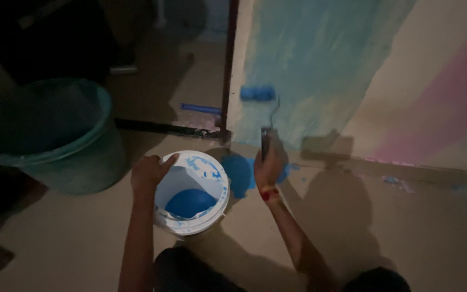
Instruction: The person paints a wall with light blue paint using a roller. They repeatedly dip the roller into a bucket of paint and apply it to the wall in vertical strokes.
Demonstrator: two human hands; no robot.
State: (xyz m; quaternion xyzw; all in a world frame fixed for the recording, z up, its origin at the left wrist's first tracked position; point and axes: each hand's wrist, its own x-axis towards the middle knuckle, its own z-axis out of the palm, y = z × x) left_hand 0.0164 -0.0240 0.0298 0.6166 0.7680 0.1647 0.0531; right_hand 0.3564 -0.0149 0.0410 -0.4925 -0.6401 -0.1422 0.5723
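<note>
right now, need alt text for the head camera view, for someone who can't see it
A person's right hand holds a blue paint roller against a partly blue wall, while the left hand grips the rim of a white paint bucket. A green bucket stands nearby.

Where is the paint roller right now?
The paint roller is up against the blue-painted wall, held by the right hand, right of the white paint bucket.

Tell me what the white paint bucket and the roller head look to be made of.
White paint bucket: likely plastic, smooth thin wall with a moulded rim, smeared with blue paint. Roller head: looks like soft foam or nap, a fuzzy matte cylinder soaked blue, on a thin metal-looking wire frame; the dim light leaves it open.
</note>
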